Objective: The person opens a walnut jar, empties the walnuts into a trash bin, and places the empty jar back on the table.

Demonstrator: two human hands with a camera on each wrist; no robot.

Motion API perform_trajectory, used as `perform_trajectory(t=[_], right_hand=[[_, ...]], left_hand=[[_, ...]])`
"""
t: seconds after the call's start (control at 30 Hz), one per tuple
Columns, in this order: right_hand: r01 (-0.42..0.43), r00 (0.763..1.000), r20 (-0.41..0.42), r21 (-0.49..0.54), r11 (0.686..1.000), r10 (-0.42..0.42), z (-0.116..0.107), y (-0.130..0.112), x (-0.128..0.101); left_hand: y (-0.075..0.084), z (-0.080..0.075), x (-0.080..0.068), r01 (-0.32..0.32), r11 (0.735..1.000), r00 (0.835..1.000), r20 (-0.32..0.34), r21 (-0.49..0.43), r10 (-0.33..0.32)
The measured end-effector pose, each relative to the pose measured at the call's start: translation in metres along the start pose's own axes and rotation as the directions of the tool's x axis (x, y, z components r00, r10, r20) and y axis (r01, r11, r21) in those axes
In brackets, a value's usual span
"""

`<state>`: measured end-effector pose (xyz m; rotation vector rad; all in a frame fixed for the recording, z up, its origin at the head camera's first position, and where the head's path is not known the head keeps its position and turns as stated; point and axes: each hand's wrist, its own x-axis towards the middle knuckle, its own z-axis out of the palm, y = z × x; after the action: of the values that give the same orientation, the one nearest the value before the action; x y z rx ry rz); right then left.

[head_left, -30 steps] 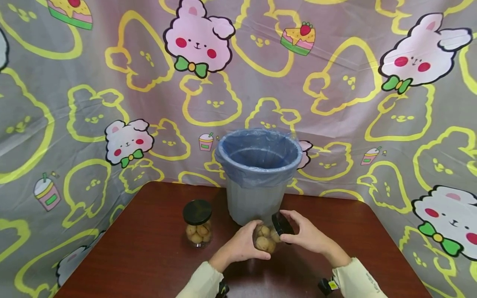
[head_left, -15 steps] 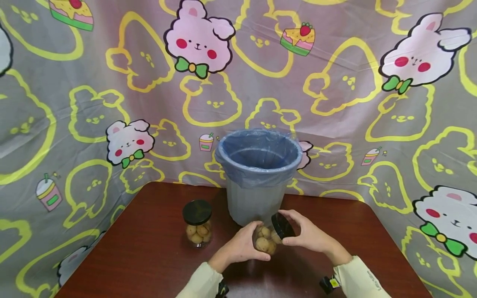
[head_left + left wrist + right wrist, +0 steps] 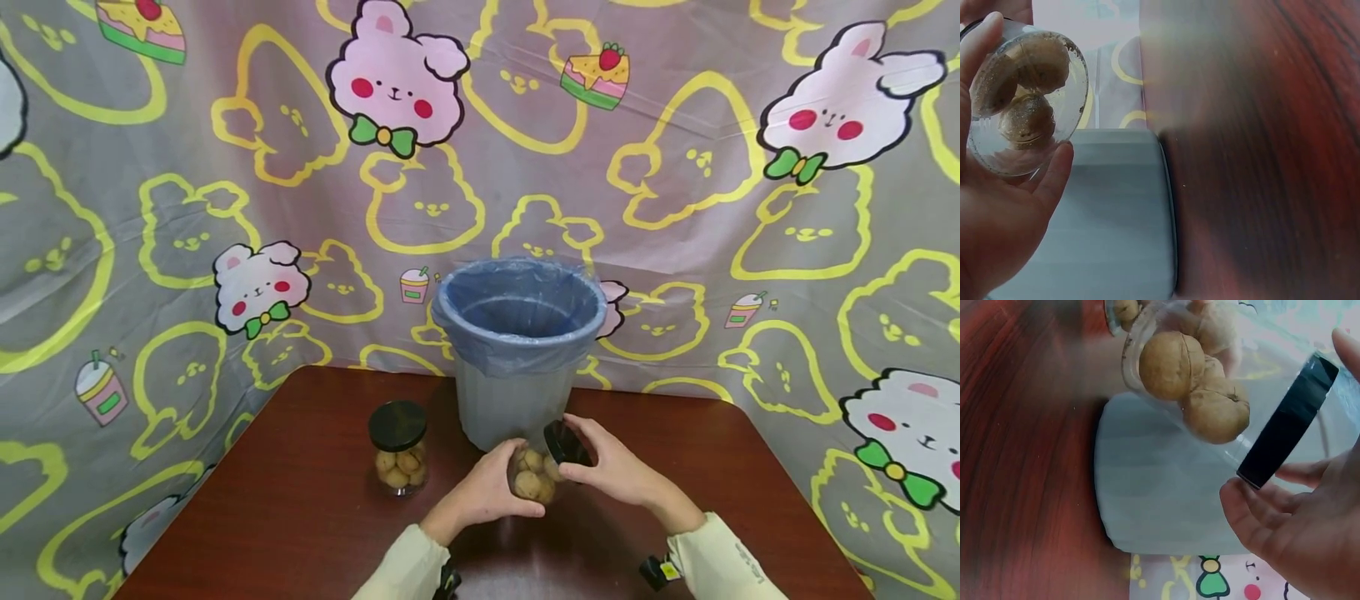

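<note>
A clear jar (image 3: 534, 473) of round brown nuts that look like walnuts (image 3: 1172, 365) is tilted above the table, its black lid (image 3: 1288, 422) toward the right. My left hand (image 3: 487, 487) grips the jar's body near its base, thumb and fingers on opposite sides. With fingers and thumb around the lid's rim, my right hand (image 3: 618, 467) holds the lid, which sits at the jar's mouth. In the left wrist view the jar's bottom (image 3: 1029, 103) faces the camera. A second jar (image 3: 400, 467) with a black lid and similar contents stands upright to the left.
A grey bin (image 3: 513, 404) with a blue plastic liner (image 3: 517, 354) stands just behind the hands. The dark red-brown table (image 3: 300, 500) extends to both sides. A cartoon-patterned curtain (image 3: 300, 125) hangs around its back and sides.
My right hand and the lid have shifted slightly up and to the left, with a small turn at the lid. The left hand and the standing jar stay nearly still.
</note>
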<state>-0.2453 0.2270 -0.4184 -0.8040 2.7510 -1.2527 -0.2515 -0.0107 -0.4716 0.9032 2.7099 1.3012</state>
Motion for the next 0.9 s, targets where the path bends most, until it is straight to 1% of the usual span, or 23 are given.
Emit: perform_trajectory(t=[0.13,0.3,0.53,0.7,0.9], right_hand=[[0.008,1.000,-0.019,-0.040,0.999,-0.009,0.001,-0.002,0.001],[0.038,0.999,-0.027,-0.028,0.999,-0.039,0.000,-0.002,0.001],[0.079,0.997,0.002,0.003,0.997,-0.079,0.000,0.004,0.000],[0.083,0.996,0.024,0.023,0.996,-0.084,-0.002,0.007,0.001],[0.101,0.994,0.049,0.038,0.994,-0.102,-0.004,0.008,0.001]], left_hand=[[0.000,-0.001,0.001,0.005,1.000,1.000,0.004,-0.005,-0.005],[0.000,-0.003,0.001,0.007,1.000,1.000,0.019,-0.008,-0.007],[-0.001,-0.003,0.000,0.001,1.000,1.000,0.030,-0.005,-0.001],[0.000,-0.004,-0.001,0.010,1.000,0.999,0.038,-0.006,-0.010],[0.000,-0.005,-0.002,0.001,1.000,0.999,0.051,0.008,-0.001]])
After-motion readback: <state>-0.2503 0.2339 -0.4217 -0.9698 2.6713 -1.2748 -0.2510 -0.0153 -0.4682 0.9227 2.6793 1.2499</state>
